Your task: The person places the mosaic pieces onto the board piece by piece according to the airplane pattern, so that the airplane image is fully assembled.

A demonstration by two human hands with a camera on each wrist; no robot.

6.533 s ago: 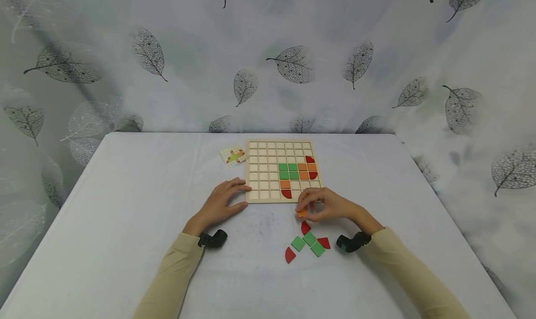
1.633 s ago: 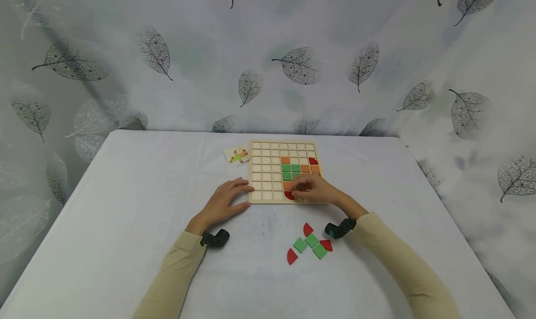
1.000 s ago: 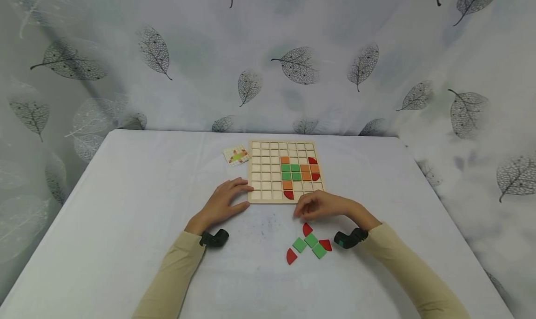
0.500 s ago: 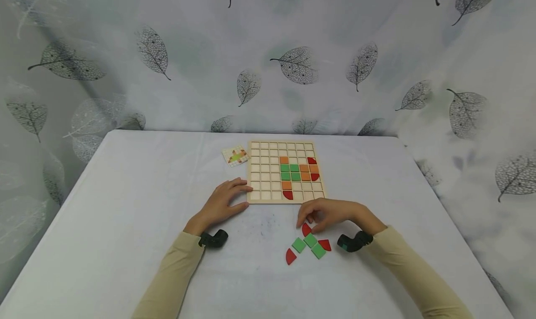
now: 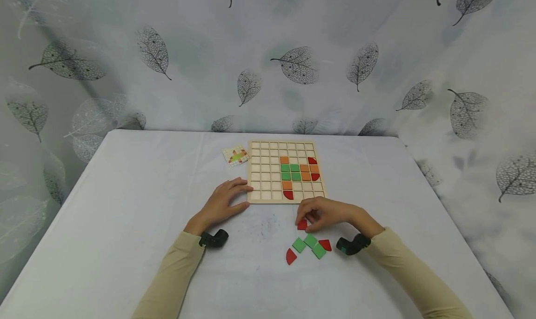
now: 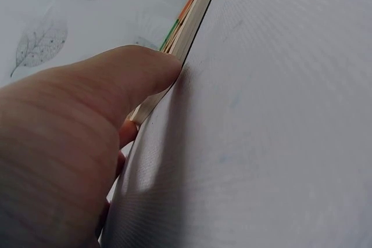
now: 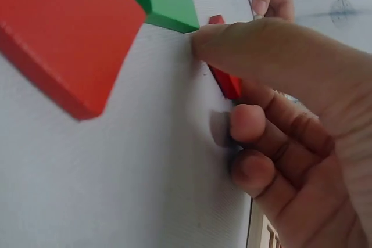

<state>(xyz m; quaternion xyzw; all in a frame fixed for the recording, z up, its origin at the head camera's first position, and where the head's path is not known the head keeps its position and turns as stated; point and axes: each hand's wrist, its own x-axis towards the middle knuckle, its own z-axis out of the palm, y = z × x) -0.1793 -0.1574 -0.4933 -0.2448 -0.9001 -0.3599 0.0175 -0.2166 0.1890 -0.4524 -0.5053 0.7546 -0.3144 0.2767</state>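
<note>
My right hand (image 5: 324, 212) pinches a red quarter-circle tile (image 5: 302, 225) between thumb and fingers, just below the front edge of the wooden grid board (image 5: 268, 201). In the right wrist view the red tile (image 7: 226, 82) is tipped on edge beside the thumb. My left hand (image 5: 222, 200) lies with fingers extended at the board's left front corner; its thumb (image 6: 145, 71) touches the board's side in the left wrist view. Set in the board are green squares (image 5: 295, 168), orange squares (image 5: 284, 160) and red quarter-circles (image 5: 288, 195).
Near my right hand lie loose green squares (image 5: 299, 245) and two red quarter-circles, one at the left (image 5: 291, 256) and one at the right (image 5: 324, 245). A small pattern card (image 5: 236, 156) sits by the board's upper left side. A leaf-print cloth (image 5: 201, 77) hangs behind the white table (image 5: 146, 193).
My right hand has set an orange square into the board above the green ones, come back to the loose tiles and picked up a red quarter-circle. The left hand has stayed put.
</note>
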